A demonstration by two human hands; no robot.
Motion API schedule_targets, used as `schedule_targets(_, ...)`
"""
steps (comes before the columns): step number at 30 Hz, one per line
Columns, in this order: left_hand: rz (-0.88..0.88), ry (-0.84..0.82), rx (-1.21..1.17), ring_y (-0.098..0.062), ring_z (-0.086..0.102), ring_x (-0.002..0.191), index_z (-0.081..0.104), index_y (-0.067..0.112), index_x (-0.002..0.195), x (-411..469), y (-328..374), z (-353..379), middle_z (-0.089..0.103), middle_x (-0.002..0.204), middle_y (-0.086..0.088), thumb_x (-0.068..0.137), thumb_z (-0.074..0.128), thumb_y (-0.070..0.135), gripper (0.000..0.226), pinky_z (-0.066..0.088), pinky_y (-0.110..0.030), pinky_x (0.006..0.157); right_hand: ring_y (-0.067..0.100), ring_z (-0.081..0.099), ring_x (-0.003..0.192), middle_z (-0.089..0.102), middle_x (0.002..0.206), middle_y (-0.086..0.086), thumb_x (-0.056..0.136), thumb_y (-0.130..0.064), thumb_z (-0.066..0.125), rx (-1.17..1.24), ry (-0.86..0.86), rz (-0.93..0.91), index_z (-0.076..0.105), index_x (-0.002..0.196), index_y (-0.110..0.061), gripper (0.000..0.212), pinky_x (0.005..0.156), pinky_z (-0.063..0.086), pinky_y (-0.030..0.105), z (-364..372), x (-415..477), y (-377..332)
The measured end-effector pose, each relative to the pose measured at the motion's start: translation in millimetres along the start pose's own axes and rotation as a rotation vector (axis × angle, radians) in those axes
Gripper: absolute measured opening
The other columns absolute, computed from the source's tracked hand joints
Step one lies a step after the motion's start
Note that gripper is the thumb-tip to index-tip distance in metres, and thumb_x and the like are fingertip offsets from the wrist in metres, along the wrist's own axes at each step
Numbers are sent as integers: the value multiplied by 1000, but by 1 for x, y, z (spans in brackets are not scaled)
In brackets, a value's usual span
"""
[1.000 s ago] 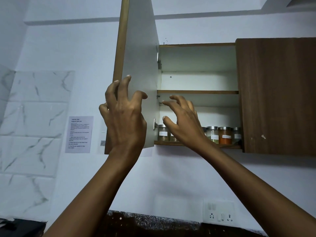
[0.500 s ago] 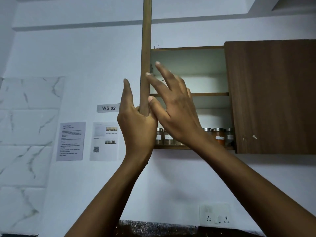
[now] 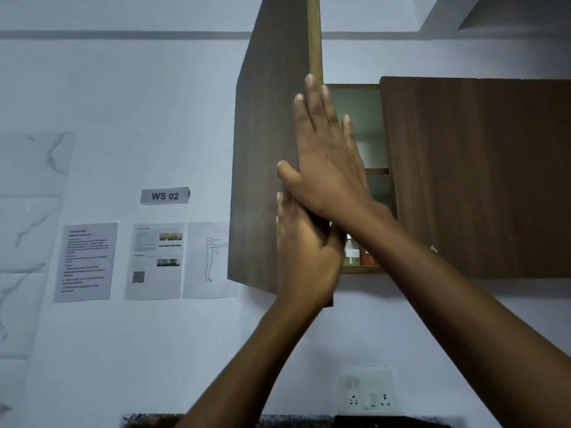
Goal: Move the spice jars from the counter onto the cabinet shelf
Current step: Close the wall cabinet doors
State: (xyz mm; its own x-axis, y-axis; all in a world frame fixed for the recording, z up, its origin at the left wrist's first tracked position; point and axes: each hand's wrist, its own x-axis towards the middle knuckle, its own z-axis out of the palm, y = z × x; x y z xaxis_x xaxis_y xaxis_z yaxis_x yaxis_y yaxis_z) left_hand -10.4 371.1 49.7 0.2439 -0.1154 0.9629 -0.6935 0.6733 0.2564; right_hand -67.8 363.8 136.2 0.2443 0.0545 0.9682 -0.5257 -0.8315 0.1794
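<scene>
The wall cabinet's left door [image 3: 265, 168] of dark wood stands partly swung over the opening. My right hand [image 3: 327, 162] lies flat with fingers spread against the door's outer face and edge. My left hand [image 3: 306, 251] presses on the door lower down, just under the right hand, holding nothing. Through the narrow gap I see spice jars [image 3: 355, 253] on the bottom shelf [image 3: 361, 269], a pale one and an orange one [image 3: 367, 257]; the others are hidden by my arm and the door.
The cabinet's right door [image 3: 475, 177] is closed. Printed sheets [image 3: 85, 262] and a "WS 02" label [image 3: 165, 196] hang on the white wall to the left. A socket plate [image 3: 367, 392] sits below, above the dark counter edge [image 3: 278, 421].
The left door has swung rightward from wide open to nearly covering the opening. Both hands moved from its edge onto its outer face, and far fewer jars show.
</scene>
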Motion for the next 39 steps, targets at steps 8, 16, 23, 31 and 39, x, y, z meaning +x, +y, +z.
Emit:
schedule_targets(8,48,-125,183,-1,-15,143,-1,43,143,-23,-23,56,1,157,19,83,23,56,66,-9,-37,118,19,-12,146,-16,157,6,84,-22,53,-33,81,130,-2,149,-9,87,118,-3,37,19,-12,62)
schedule_targets(16,52,-227,440,-13,-28,139,1,22,150,-18,-51,118,-10,159,4,79,10,53,78,-18,-38,111,19,-9,146,-13,158,4,85,-28,54,19,69,168,-2,149,-10,86,118,-3,40,43,-24,136)
schedule_targets(23,-3,-281,651,-20,-27,141,-2,19,150,-12,-74,160,-16,158,-1,98,36,37,67,-16,-43,112,14,-8,146,-15,158,0,88,-30,54,65,55,185,-5,149,-13,87,117,-6,40,68,-31,183)
schedule_targets(31,124,-102,774,-31,-2,143,20,12,148,-9,-125,208,8,158,-11,91,44,40,69,-3,-52,109,16,-13,145,-17,157,-3,90,-38,48,34,19,210,-7,149,-18,84,117,-4,50,99,-40,230)
schedule_targets(39,147,-74,975,-37,25,139,31,6,144,0,-177,246,26,152,-17,85,29,48,73,18,-56,105,20,-24,143,-20,157,-4,93,-44,37,-2,8,200,-11,148,-19,78,111,-13,54,138,-50,276)
